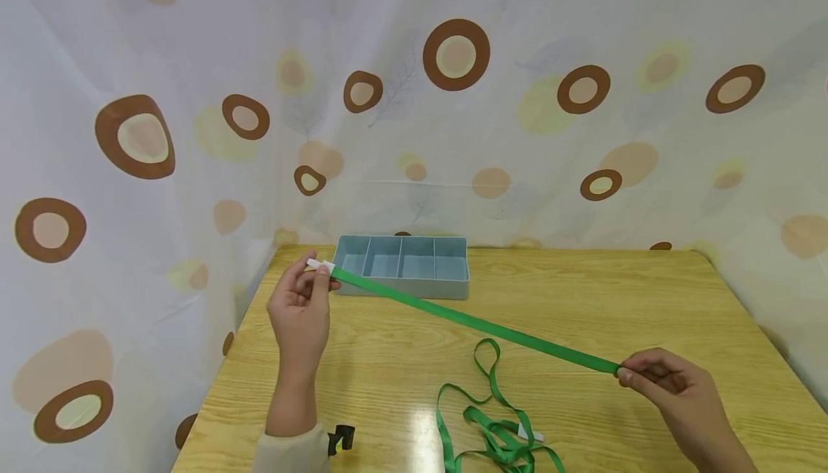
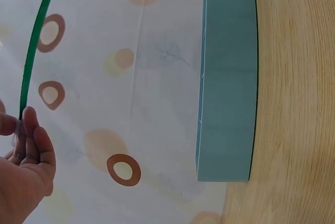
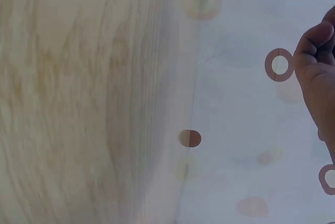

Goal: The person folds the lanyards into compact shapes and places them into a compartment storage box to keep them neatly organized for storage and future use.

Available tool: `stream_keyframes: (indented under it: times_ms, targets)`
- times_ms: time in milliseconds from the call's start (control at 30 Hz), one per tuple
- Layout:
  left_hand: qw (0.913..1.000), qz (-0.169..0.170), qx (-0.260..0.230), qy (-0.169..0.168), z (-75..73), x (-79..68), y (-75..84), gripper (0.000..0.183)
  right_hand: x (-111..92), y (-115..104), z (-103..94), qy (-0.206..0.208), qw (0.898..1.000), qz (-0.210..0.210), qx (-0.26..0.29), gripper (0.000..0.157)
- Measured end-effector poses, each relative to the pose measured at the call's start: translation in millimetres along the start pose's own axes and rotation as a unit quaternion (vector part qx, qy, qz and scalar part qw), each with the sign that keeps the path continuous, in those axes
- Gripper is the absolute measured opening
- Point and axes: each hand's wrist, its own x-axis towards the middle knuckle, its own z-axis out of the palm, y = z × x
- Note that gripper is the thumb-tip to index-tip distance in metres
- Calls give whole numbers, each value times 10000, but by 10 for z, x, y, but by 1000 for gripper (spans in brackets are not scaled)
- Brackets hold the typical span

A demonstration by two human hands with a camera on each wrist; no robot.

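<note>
A green ribbon (image 1: 479, 324) stretches nearly straight between my two hands, above the table and sloping down to the right. With thumb and fingers my left hand (image 1: 300, 315) pinches its left end, where a white clip-like piece (image 1: 321, 266) is fixed. My right hand (image 1: 679, 394) pinches the ribbon farther along, lower and to the right. In the left wrist view the ribbon (image 2: 32, 51) rises from the left fingertips. A loose tangle of green ribbon (image 1: 501, 441) lies on the table between my arms, with a white piece (image 1: 530, 433) among its loops.
A blue-grey tray (image 1: 401, 287) with several compartments stands at the back left of the wooden table (image 1: 601, 293), behind the ribbon. A patterned curtain (image 1: 414, 135) hangs behind and at both sides. A small black strap part (image 1: 341, 438) shows beside my left sleeve.
</note>
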Motion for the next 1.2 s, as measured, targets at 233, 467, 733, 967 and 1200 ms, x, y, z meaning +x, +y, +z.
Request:
stream_keyframes:
  times_ms: [233,467,733,967,1200]
  targets:
    - [9999,42,-78,-81,77,-34,11,31,69,-19,82,467,9961,-421,621,16]
    - [9992,-148,-166,-333,161,-86,-5,32,144,-147,204,378,9923,-818,848,22]
    - [9958,-298,-95,-859,275,-164,1,32,240,-302,391,160,9955,-908,203,15]
    - [9930,-186,-63,-1165,395,-249,48,30,390,-410,629,-183,9922,-1192,323,19]
    - [9887,78,-115,-1494,529,-365,97,28,508,-498,922,-313,9874,-1523,305,17]
